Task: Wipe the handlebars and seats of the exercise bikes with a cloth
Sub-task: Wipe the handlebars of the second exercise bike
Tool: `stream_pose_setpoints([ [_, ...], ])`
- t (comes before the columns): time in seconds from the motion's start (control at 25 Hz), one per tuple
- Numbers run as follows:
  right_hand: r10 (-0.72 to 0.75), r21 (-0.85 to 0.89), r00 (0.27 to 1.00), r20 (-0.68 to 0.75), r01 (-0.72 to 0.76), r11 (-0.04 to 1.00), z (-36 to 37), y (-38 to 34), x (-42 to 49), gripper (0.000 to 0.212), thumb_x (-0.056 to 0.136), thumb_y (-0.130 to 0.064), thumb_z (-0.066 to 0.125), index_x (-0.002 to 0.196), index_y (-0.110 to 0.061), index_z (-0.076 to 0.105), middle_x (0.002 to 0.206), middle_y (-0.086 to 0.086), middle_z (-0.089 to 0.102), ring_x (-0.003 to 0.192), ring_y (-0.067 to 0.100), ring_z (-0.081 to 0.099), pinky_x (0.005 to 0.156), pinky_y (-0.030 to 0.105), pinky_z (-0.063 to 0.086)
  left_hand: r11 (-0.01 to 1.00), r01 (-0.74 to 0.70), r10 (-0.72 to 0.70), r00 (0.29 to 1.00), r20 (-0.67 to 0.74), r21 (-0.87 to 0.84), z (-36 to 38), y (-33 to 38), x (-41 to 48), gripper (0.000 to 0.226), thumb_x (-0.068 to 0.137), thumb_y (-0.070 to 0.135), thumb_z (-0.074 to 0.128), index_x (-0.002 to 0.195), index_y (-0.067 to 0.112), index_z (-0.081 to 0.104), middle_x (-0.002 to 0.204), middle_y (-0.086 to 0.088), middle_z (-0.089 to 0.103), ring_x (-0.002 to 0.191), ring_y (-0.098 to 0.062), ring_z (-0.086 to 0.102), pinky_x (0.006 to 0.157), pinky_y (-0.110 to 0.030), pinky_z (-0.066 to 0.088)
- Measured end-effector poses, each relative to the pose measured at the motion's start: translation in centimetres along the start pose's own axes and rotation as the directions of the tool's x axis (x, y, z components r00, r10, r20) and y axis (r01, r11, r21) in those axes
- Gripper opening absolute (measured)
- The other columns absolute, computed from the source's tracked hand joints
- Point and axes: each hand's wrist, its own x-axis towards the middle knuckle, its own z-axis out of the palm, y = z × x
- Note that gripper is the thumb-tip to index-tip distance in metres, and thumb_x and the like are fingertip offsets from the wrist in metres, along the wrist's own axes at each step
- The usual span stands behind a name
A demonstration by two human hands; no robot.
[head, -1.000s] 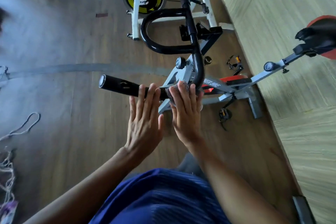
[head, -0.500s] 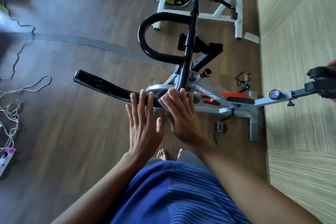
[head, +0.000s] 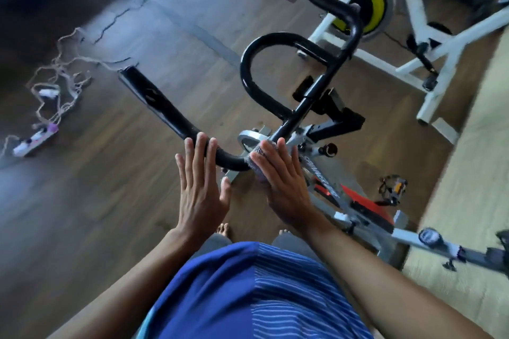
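The black handlebar (head: pixel 165 110) of a grey and red exercise bike (head: pixel 355 201) runs from upper left down to the middle of the view. My right hand (head: pixel 283 184) lies flat on a grey cloth (head: pixel 257 164) and presses it against the bar's bend. My left hand (head: pixel 199 187) is flat with fingers straight and slightly apart, its fingertips resting on the bar just left of the cloth. The bike's seat post (head: pixel 440 242) reaches to the right edge; the seat itself is out of view.
A white exercise bike (head: pixel 429 44) with a yellow flywheel stands behind, upper right. Tangled cords and a power strip (head: pixel 35 140) lie on the wooden floor at left. A pale wall (head: pixel 473 173) runs along the right. My bare feet show below the hands.
The view has swung, so the bike now sits more diagonally and the cords are nearer. Both hands stay on the bar at the same spot, the right one on the cloth.
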Motion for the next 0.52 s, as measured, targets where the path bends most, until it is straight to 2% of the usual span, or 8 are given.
stream_pose_setpoints([
  [0.16, -0.109, 0.079, 0.992, 0.058, 0.104, 0.991, -1.8, 4.7, 1.7, 0.060, 0.100, -0.013, 0.053, 0.153, -0.023, 0.026, 0.167, -0.008, 0.004, 0.154, 0.021, 0.002, 0.124, 0.048, 0.006, 0.990, 0.143, -0.143, 0.987, -0.077, -0.001, 1.5, 5.5, -1.9, 0.090, 0.077, 0.004, 0.066, 0.153, 0.006, 0.018, 0.161, -0.019, 0.017, 0.153, -0.025, -0.003, 0.124, -0.047, 0.000],
  [0.24, -0.126, 0.153, 0.987, 0.102, 0.110, 0.982, -2.6, 6.9, 2.7, 0.055, 0.102, -0.016, 0.050, 0.153, -0.021, 0.030, 0.166, -0.006, 0.011, 0.154, 0.023, 0.006, 0.124, 0.048, 0.007, 0.983, 0.185, -0.182, 0.979, -0.087, 0.017, 2.3, 7.4, -2.4, 0.091, 0.076, 0.005, 0.065, 0.154, 0.006, 0.017, 0.162, -0.016, 0.015, 0.153, -0.027, -0.002, 0.124, -0.049, 0.003],
  [0.36, -0.046, 0.233, 0.993, 0.110, 0.020, 0.972, -3.0, 8.6, 3.9, 0.043, 0.107, -0.020, 0.036, 0.150, -0.014, 0.036, 0.162, 0.006, 0.023, 0.154, 0.025, 0.006, 0.124, 0.049, 0.008, 0.966, 0.253, -0.247, 0.964, -0.102, 0.052, 2.5, 8.3, -2.3, 0.094, 0.074, 0.002, 0.067, 0.154, 0.005, 0.018, 0.163, -0.012, 0.011, 0.153, -0.027, 0.001, 0.123, -0.051, 0.005],
  [0.44, 0.053, 0.300, 0.995, 0.086, -0.076, 0.951, -2.8, 8.0, 4.2, 0.043, 0.106, -0.008, 0.039, 0.149, -0.007, 0.037, 0.161, 0.015, 0.024, 0.154, 0.031, 0.003, 0.124, 0.054, 0.010, 0.961, 0.265, -0.257, 0.962, -0.093, 0.084, 2.4, 8.5, -2.3, 0.097, 0.073, 0.000, 0.067, 0.155, 0.006, 0.016, 0.164, -0.010, 0.009, 0.153, -0.028, 0.001, 0.123, -0.052, 0.007],
  [0.52, 0.055, 0.352, 0.995, 0.087, -0.082, 0.932, -2.8, 7.4, 3.9, 0.045, 0.103, 0.003, 0.045, 0.147, 0.002, 0.038, 0.160, 0.023, 0.024, 0.152, 0.040, 0.004, 0.121, 0.061, 0.014, 0.958, 0.271, -0.264, 0.961, -0.083, 0.097, 2.4, 8.6, -2.4, 0.098, 0.073, 0.000, 0.067, 0.155, 0.007, 0.016, 0.165, -0.008, 0.006, 0.153, -0.028, 0.002, 0.123, -0.053, 0.009],
])
